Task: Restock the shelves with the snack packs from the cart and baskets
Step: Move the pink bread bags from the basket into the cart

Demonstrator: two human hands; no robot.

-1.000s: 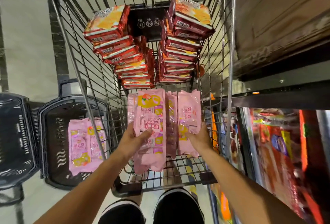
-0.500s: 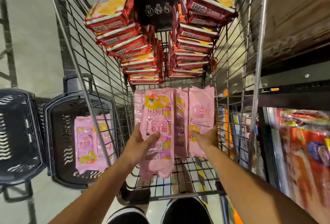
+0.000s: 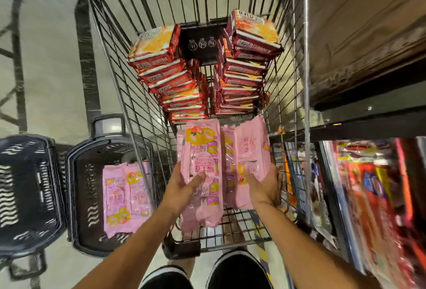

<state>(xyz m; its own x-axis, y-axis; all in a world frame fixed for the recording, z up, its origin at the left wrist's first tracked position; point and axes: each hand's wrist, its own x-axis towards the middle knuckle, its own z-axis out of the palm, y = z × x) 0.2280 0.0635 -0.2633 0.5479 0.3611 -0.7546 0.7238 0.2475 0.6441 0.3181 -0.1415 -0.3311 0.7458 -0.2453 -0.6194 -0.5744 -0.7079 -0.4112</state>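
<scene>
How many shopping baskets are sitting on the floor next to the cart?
2. One dark basket stands right beside the cart, with pink snack packs lying inside. A second dark basket sits further left, cut off by the frame edge; nothing shows inside it.

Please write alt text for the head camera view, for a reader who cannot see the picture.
Seen from above, a person's left hand and right hand grip a bundle of pink snack packs over a wire cart holding two stacks of red packs. More pink packs lie in a black basket on the floor; a stocked shelf stands right.
</scene>
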